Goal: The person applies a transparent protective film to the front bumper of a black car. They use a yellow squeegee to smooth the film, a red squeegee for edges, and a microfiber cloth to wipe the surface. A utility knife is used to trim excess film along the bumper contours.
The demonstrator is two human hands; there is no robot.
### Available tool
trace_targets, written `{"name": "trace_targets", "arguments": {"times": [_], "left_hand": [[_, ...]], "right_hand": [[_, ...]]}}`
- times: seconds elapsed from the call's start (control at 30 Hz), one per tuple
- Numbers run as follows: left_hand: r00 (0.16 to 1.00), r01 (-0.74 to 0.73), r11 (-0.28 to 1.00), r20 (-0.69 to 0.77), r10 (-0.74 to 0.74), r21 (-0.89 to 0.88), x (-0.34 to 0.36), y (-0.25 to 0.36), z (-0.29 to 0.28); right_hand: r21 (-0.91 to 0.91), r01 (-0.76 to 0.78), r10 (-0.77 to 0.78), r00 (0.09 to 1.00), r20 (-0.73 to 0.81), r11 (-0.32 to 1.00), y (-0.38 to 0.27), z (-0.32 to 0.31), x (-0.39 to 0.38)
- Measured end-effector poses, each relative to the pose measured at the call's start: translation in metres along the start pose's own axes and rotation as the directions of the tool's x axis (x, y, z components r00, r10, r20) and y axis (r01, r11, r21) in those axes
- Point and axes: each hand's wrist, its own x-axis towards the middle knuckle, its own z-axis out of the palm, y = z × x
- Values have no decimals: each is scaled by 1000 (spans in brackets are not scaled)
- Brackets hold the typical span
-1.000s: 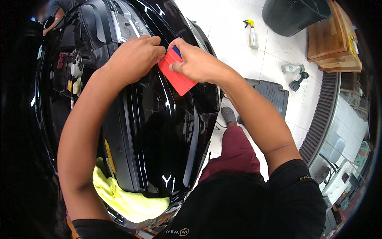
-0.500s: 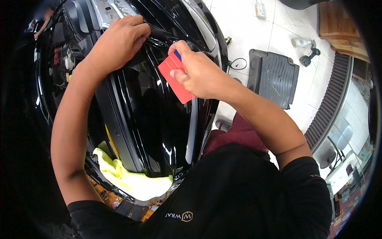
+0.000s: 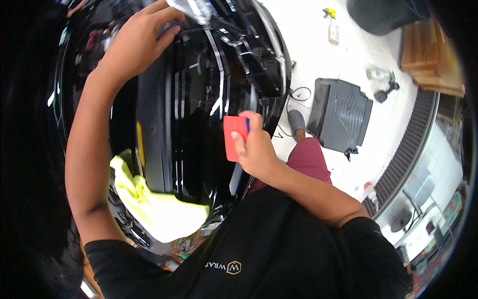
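My right hand (image 3: 255,148) grips a red squeegee (image 3: 234,137) with a blue edge strip, thumb pressed on its flat face. The squeegee is over the glossy black car front (image 3: 196,134), at its near side; whether it touches cannot be told. My left hand (image 3: 147,35) is at the far end of the panel, fingers bent, with a gap between thumb and forefinger and nothing visible in it. Beside its fingertips is a bright, clear shiny patch (image 3: 194,9), possibly the headlight. A yellow-green cloth (image 3: 159,209) lies draped over the car's near left end.
A slim yellow tool (image 3: 141,143) lies by the cloth. On the tiled floor to the right are a black rubber mat (image 3: 343,114), a spray bottle with a yellow trigger (image 3: 333,29), another bottle (image 3: 377,74) and a thin black cable (image 3: 300,93). A wooden cabinet (image 3: 423,55) stands beyond.
My right hand has drawn the squeegee toward me and turned it more upright. My left hand has shifted slightly farther away, and its thumb has parted from the forefinger. The view has shifted.
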Motion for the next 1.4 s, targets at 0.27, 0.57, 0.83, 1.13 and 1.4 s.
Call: {"name": "trace_targets", "arguments": {"times": [0.27, 0.57, 0.83, 1.13, 1.4], "left_hand": [[842, 516, 849, -119, -527, -111, -295, 56, -28], [389, 791, 433, -192, -901, -431, -528, 177, 93], [-102, 720, 183, -363, -926, -670, -633, 172, 109], [353, 698, 537, -425, -833, -474, -565, 158, 83], [247, 237, 347, -289, -925, -907, -542, 170, 73]], "right_hand": [[424, 92, -131, 989, 64, 901, -63, 5, -48], [-267, 577, -228, 643, 731, 772, -148, 258, -36], [-298, 886, -378, 428, 821, 356, -98, 339, -35], [-541, 760, -176, 515, 839, -361, -117, 275, 3], [-378, 826, -400, 541, 740, 419, -168, 246, -92]]}}
